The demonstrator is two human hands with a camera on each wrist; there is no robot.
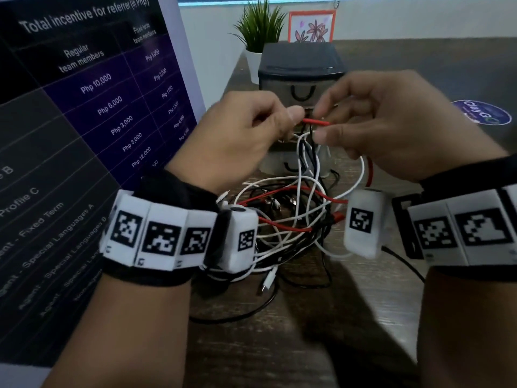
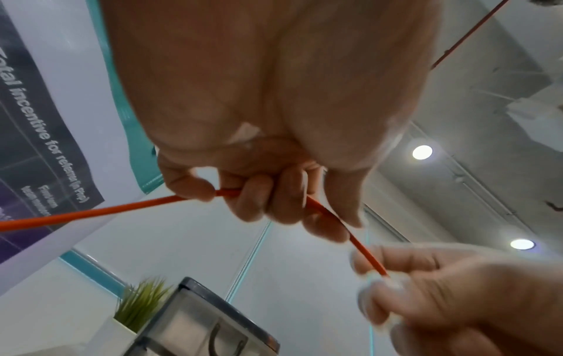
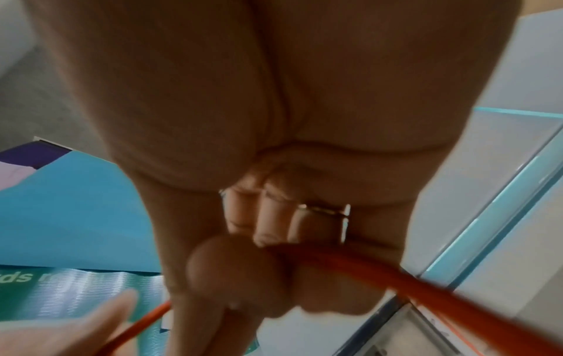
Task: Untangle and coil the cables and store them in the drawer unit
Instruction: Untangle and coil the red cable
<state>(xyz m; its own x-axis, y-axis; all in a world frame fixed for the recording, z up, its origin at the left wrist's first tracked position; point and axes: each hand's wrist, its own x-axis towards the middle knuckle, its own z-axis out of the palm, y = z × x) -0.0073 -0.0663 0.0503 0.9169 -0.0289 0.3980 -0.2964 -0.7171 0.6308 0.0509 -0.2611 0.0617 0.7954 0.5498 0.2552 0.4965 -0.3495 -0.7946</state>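
A tangle of white, black and red cables [image 1: 291,228] lies on the dark wooden table between my wrists. Both hands are raised above it, close together, in front of the drawer unit [image 1: 300,71]. My left hand [image 1: 251,133] grips the red cable [image 1: 316,121] in its curled fingers [image 2: 259,200]. My right hand [image 1: 372,127] pinches the same red cable [image 2: 362,250] between thumb and fingers [image 3: 237,260] a short way along. White and black strands hang from between the hands down into the pile.
The drawer unit has a dark lid and translucent drawers with black handles [image 1: 302,93]. Behind it stand a potted green plant [image 1: 260,32] and a framed flower picture [image 1: 312,26]. A tall printed banner [image 1: 84,93] rises on the left. A round blue sticker [image 1: 482,112] lies at right.
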